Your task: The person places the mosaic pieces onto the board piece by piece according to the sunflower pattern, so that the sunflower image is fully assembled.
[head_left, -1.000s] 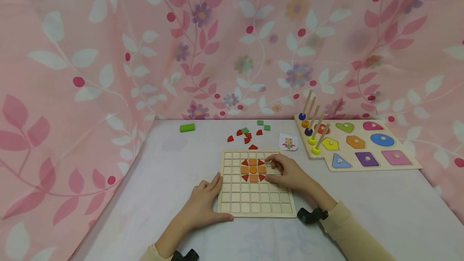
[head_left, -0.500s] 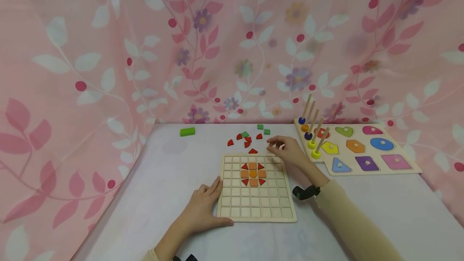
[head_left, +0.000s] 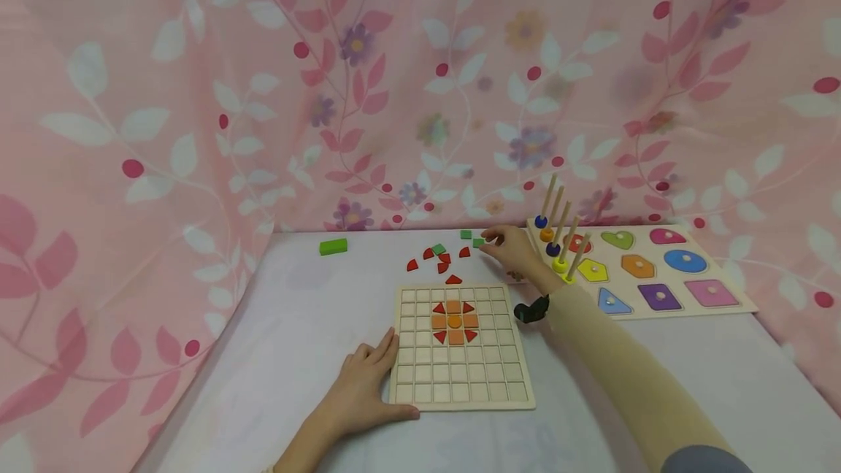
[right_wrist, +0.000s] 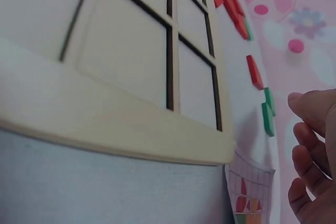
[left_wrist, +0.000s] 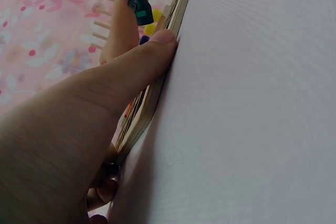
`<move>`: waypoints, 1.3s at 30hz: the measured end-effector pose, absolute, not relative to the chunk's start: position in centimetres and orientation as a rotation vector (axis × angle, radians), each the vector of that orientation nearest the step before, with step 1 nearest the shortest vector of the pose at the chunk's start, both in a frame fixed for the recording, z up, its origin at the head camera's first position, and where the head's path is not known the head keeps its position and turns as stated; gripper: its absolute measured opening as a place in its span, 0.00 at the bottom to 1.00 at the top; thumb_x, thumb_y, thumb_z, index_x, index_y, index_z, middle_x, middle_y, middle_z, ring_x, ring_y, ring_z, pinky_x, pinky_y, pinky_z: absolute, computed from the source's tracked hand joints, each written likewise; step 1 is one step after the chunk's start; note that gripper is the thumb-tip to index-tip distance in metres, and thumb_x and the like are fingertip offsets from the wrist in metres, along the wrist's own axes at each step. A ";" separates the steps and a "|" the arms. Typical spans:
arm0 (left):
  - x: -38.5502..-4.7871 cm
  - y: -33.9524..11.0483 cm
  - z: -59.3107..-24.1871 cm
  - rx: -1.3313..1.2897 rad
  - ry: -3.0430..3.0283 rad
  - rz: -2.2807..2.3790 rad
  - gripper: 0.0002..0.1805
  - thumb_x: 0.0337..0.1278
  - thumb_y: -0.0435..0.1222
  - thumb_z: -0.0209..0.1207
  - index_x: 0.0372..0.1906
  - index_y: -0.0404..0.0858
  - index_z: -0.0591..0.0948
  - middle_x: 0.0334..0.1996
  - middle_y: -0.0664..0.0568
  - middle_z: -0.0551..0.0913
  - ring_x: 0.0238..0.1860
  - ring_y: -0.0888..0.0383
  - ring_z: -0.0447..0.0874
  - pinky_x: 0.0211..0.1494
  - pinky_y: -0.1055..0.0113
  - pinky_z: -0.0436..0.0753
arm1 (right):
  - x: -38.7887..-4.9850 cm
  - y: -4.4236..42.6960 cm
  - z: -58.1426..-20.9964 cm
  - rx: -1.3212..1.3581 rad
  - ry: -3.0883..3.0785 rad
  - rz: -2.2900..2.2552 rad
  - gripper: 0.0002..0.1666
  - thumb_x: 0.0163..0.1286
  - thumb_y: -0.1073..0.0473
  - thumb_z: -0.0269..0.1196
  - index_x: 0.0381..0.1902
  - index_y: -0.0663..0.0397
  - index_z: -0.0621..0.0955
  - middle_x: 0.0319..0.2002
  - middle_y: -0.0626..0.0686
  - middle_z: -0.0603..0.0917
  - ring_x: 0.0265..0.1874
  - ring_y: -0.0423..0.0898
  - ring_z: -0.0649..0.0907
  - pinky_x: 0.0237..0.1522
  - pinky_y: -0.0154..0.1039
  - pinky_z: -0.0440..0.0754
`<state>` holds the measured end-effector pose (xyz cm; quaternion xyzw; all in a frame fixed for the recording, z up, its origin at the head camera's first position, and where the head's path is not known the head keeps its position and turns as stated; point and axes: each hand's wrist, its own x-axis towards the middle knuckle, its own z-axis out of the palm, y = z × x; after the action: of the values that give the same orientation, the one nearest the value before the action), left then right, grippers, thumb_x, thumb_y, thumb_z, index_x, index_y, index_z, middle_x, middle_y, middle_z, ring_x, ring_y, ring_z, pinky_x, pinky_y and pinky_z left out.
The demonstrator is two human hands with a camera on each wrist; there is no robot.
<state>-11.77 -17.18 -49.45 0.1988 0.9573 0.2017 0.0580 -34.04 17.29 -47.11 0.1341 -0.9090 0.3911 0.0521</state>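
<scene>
A wooden grid board (head_left: 460,391) lies on the table, with orange squares (head_left: 453,306), red triangles (head_left: 439,336) and a round orange piece (head_left: 455,321) set in its cells. My left hand (head_left: 361,385) rests at the board's near left corner, fingers along the left side and thumb (left_wrist: 163,38) on the front edge. Beyond the board's far right corner, my right hand (head_left: 511,248) reaches beside a green square tile (head_left: 478,243). In the right wrist view its fingers are loosely bent, hold nothing, and stand apart from the green tiles (right_wrist: 268,120).
Red quarter-round pieces (head_left: 412,266) and another green tile (head_left: 466,234) lie behind the board. A green block (head_left: 333,247) is at back left. A pattern card (right_wrist: 252,192) lies beneath my right hand. At right stands a shape puzzle (head_left: 647,268) with pegs (head_left: 563,217).
My right hand has moved from the board's right part away from me, over the card, to the green tiles. My left hand stays at the board's corner. The head view has shifted slightly.
</scene>
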 end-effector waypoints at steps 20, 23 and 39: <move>-11.8 -17.1 -49.5 0.625 2.915 0.601 0.73 0.38 0.82 0.63 0.83 0.37 0.63 0.85 0.47 0.58 0.52 0.61 0.64 0.49 0.63 0.65 | -36.6 17.1 -49.1 0.361 -2.840 1.145 0.21 0.74 0.59 0.68 0.58 0.69 0.85 0.55 0.66 0.87 0.57 0.61 0.84 0.63 0.56 0.79; -11.9 -17.1 -49.6 0.619 2.911 0.598 0.74 0.38 0.83 0.63 0.83 0.37 0.62 0.85 0.48 0.57 0.52 0.61 0.63 0.49 0.64 0.65 | -36.6 17.1 -49.4 0.346 -2.847 1.163 0.21 0.76 0.58 0.67 0.59 0.68 0.85 0.56 0.66 0.87 0.57 0.61 0.83 0.64 0.56 0.78; -11.7 -17.1 -49.3 0.612 2.910 0.606 0.74 0.38 0.82 0.64 0.83 0.37 0.62 0.85 0.49 0.56 0.52 0.61 0.63 0.50 0.63 0.65 | -36.4 17.0 -49.7 0.359 -2.835 1.115 0.20 0.76 0.59 0.67 0.58 0.68 0.84 0.53 0.66 0.87 0.53 0.60 0.83 0.60 0.56 0.79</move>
<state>-11.72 -17.11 -49.27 0.2013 0.9576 0.1993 0.0533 -36.39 16.97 -49.67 0.1170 -0.9235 0.3634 0.0371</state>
